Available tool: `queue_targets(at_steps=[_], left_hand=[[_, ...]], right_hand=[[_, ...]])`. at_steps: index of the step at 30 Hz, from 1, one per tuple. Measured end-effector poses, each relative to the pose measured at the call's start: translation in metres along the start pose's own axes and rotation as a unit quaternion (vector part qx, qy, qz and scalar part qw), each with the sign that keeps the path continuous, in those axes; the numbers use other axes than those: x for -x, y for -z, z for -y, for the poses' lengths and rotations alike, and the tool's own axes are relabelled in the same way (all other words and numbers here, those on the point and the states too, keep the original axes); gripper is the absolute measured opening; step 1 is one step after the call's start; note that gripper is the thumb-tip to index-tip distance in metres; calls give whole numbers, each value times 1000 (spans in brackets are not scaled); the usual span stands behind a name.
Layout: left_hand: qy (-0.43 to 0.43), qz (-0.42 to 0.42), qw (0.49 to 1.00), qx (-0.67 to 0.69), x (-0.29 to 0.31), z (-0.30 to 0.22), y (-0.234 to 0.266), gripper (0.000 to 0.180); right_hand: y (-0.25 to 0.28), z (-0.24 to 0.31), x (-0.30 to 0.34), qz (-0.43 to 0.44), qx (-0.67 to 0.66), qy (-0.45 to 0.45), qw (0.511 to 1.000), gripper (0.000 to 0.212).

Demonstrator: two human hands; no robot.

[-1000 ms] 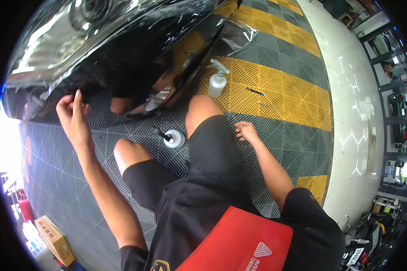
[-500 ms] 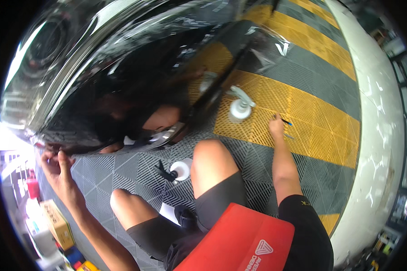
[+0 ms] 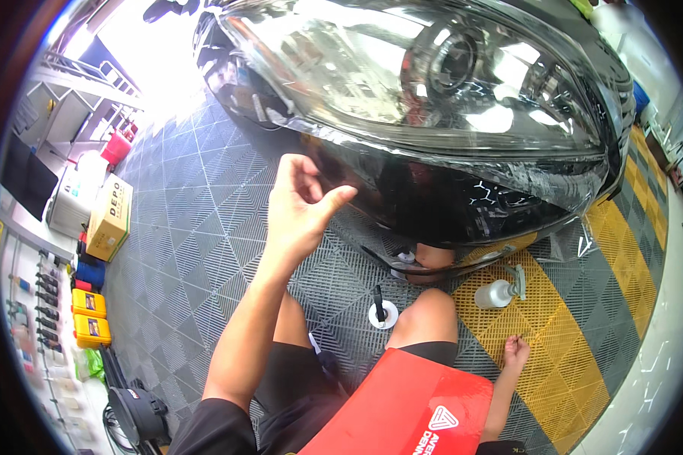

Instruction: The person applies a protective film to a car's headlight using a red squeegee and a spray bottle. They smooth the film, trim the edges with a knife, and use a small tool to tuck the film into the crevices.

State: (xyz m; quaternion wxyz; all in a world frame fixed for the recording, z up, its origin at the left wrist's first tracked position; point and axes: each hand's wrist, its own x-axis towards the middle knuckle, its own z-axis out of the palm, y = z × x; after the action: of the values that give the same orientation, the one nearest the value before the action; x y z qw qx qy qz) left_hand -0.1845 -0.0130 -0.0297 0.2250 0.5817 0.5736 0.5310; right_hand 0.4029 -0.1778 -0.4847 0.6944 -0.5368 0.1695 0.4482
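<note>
Before me is the front corner of a black car, with a large clear headlight above a glossy black bumper. Loose transparent film hangs off the bumper's right end. My left hand is raised close to the bumper's left side, fingers curled and thumb held apart; nothing shows between them. Low over the yellow floor tiles, my right hand is closed, and whatever it may hold is hidden. A white spray bottle stands beyond it. Another bottle with a black nozzle is between my knees.
A red flat panel lies across my front. At left are a cardboard box, yellow cases, a black round machine and a wall rack of bottles. Grey and yellow grid tiles cover the floor.
My view has swung left and up, bringing the headlight into sight. My left hand has come off the bumper's lower edge. The dark blue-tipped stick at my right hand no longer shows.
</note>
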Motion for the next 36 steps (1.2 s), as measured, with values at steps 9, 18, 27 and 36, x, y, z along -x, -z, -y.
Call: queue_targets(at_steps=[9, 18, 27, 36], left_hand=[[-95, 28, 995, 12, 3, 9, 13, 48], [-405, -206, 891, 14, -65, 37, 28, 39], [-494, -175, 851, 29, -92, 48, 23, 37], [-521, -197, 830, 14, -97, 46, 24, 33]], right_hand=[[-181, 96, 285, 385, 170, 345, 839, 27], [-364, 8, 512, 429, 385, 633, 517, 25], [-426, -32, 544, 343, 419, 791, 283, 29], [-432, -37, 547, 326, 434, 799, 259, 28]])
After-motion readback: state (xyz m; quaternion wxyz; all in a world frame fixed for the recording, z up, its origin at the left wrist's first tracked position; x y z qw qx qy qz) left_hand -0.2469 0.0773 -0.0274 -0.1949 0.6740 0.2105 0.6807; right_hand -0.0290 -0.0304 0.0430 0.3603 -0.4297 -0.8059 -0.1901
